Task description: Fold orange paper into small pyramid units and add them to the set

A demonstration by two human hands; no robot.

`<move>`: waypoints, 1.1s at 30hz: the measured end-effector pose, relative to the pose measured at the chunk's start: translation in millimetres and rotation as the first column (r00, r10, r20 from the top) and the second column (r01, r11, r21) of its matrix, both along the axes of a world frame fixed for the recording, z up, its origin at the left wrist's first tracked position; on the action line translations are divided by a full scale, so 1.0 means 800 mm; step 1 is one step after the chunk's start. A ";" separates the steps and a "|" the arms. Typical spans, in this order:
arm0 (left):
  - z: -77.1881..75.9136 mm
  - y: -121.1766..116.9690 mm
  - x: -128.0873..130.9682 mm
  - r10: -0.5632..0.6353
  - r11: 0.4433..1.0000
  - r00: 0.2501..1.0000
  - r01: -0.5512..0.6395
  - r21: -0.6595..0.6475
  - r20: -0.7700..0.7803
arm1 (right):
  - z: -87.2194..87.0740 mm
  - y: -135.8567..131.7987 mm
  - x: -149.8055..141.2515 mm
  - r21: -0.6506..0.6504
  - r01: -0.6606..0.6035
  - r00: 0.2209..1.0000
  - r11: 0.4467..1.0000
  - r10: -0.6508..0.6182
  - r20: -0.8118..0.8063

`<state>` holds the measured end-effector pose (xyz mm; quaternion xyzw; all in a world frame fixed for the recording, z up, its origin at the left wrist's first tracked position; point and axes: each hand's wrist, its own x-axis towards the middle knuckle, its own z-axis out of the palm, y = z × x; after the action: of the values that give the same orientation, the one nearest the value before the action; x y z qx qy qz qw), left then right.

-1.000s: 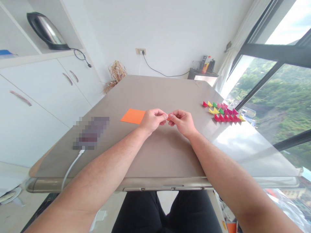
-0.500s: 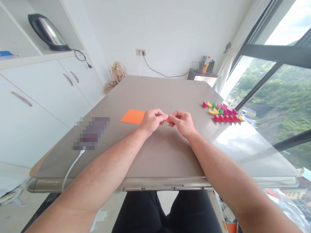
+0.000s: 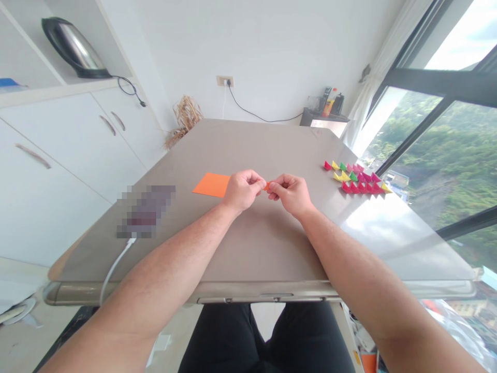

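Left hand [image 3: 243, 189] and right hand [image 3: 292, 194] pinch a small orange paper piece [image 3: 266, 186], inside the bench's [image 3: 264, 248] near edge; uneven pull could tear it.

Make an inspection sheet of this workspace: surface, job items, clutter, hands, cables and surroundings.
Surface: grey-brown table, bright glare at right.
Job items: small orange paper piece, held; flat orange paper sheet at left; rows of small multicoloured folded paper shapes at right.
Clutter: dark pixelated item at left, unidentifiable.
Hands: left hand and right hand both pinch the small piece.
Cables: white cable crosses the table's near edge; black cable plugged into beige wall socket.
Surroundings: silver and black kettle; dark-framed window.
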<state>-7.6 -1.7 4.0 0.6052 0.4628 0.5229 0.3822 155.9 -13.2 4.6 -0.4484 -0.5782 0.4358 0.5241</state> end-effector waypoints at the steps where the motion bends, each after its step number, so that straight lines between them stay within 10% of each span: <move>1: -0.001 0.000 0.001 0.004 1.000 1.000 -0.004 -0.004 0.006 | 0.000 0.000 -0.001 -0.009 0.009 1.000 1.000 -0.009 -0.005; 9: -0.008 0.007 0.000 -0.062 0.996 0.982 0.072 -0.053 0.176 | 0.000 -0.001 0.001 0.000 0.056 0.993 0.998 -0.056 -0.108; 24: -0.022 0.012 0.004 0.045 0.997 0.998 -0.042 -0.058 0.049 | -0.001 -0.010 -0.004 0.125 0.052 0.953 0.991 -0.086 0.290; 33: -0.018 0.007 0.001 -0.096 0.995 0.995 0.097 0.019 -0.005 | -0.004 -0.001 0.002 0.078 0.083 0.970 0.993 -0.099 0.220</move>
<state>-6.6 4.0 -10.7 0.6316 0.4290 0.5068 0.4003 157.5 -14.4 1.6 -0.5023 -0.6270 0.3380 0.4902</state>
